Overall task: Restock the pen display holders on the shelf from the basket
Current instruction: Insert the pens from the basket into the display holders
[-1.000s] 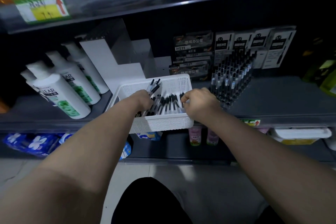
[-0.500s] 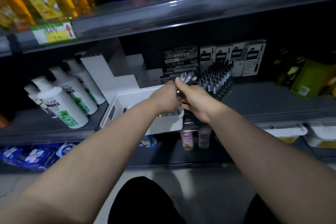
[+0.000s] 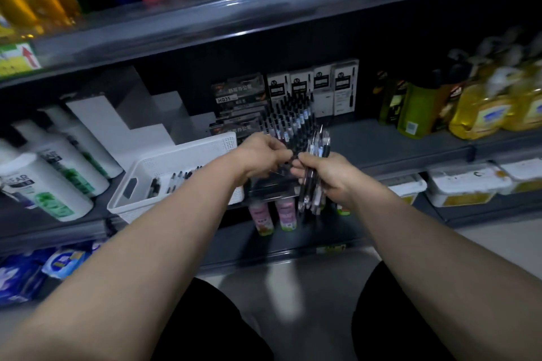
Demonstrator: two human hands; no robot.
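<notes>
While clenching a pen bundle (image 3: pixel 318 145) in the right hand (image 3: pixel 328 177), near side of the pen display holder (image 3: pixel 289 120), pinching one out with the left hand (image 3: pixel 261 155), probably for slotting singly; white basket (image 3: pixel 181 157) leftward.

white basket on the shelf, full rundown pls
The white rectangular plastic basket has perforated walls and a slot handle cut in its near-left end. It sits upright on the dark middle shelf, with a few black-and-clear pens lying inside. The left forearm crosses over its right end, hiding that part.
</notes>
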